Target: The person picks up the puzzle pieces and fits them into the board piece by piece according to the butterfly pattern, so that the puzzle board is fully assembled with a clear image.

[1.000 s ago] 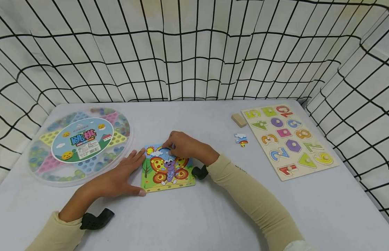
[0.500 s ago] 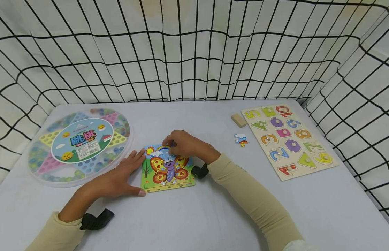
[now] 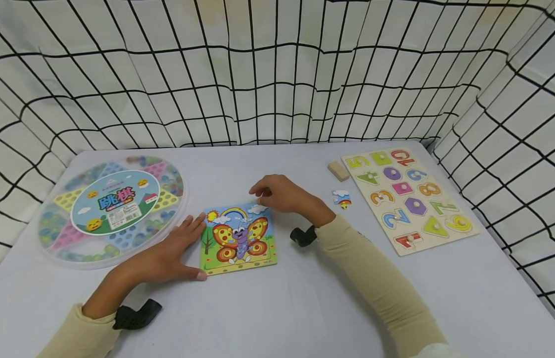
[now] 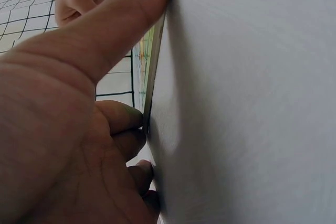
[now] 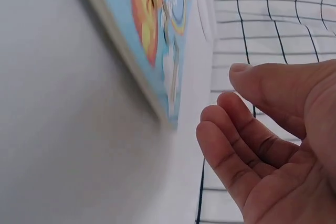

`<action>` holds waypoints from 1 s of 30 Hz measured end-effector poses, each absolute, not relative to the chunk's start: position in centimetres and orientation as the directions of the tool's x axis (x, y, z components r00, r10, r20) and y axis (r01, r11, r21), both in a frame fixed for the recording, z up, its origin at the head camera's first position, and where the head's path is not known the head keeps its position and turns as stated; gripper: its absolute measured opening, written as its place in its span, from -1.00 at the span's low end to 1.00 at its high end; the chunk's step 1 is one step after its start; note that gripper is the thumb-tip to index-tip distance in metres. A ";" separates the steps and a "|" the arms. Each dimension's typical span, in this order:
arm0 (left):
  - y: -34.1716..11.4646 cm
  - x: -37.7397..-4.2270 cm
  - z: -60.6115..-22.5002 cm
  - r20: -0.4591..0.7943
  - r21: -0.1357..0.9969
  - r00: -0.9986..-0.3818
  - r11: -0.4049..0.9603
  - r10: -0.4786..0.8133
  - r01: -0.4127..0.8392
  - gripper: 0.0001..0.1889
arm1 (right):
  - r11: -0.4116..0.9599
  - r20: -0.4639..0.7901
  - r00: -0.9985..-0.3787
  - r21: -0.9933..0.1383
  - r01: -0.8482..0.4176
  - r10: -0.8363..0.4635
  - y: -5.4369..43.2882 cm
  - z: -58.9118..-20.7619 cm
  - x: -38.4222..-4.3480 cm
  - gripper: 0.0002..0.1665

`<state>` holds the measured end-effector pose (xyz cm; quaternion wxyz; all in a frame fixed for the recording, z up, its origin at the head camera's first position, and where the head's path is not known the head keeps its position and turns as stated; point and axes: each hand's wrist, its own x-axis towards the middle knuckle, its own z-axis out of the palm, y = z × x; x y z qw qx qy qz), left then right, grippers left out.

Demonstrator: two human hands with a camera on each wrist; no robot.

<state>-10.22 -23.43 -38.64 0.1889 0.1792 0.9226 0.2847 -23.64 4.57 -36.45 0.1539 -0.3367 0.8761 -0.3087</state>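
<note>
A square butterfly jigsaw puzzle [image 3: 240,242] lies flat on the white table. Along its left edge my left hand [image 3: 167,258] is spread out, the thumb at the near left corner and the fingertips by the upper left side. The left wrist view shows this thumb [image 4: 100,35] and the fingertips against the board's thin edge. My right hand [image 3: 284,195] hovers by the puzzle's far right corner, holding nothing. In the right wrist view its fingers [image 5: 231,156] are loosely bent and apart from the board. A loose puzzle piece [image 3: 342,199] with a cloud and rainbow lies farther right.
At the left stands a round Chinese checkers box [image 3: 114,209] full of marbles. On the right lie a wooden number and shape board [image 3: 407,191] and a small wooden block [image 3: 338,171]. Black wire mesh [image 3: 259,89] encloses the table's back and sides.
My right hand has lifted off the puzzle's upper part and moved right and away, uncovering the rainbow and far right corner. The left hand stays at the left edge.
</note>
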 end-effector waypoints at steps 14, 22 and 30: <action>-23.5 -10.0 -38.9 -0.241 0.586 -0.871 0.780 0.428 0.222 0.22 | 0.610 -0.037 -0.789 -0.657 -0.443 -0.613 12.1 -36.9 -25.2 -0.66; -23.6 -10.0 -38.8 -0.242 0.596 -0.868 0.773 0.433 0.219 0.22 | 0.624 -0.019 -0.812 -0.651 -0.433 -0.583 15.3 -37.2 -25.4 -0.66; -23.4 -10.1 -38.7 -0.243 0.593 -0.868 0.775 0.432 0.219 0.22 | 0.654 -0.034 -0.846 -0.651 -0.385 -0.533 17.5 -37.1 -25.5 -0.66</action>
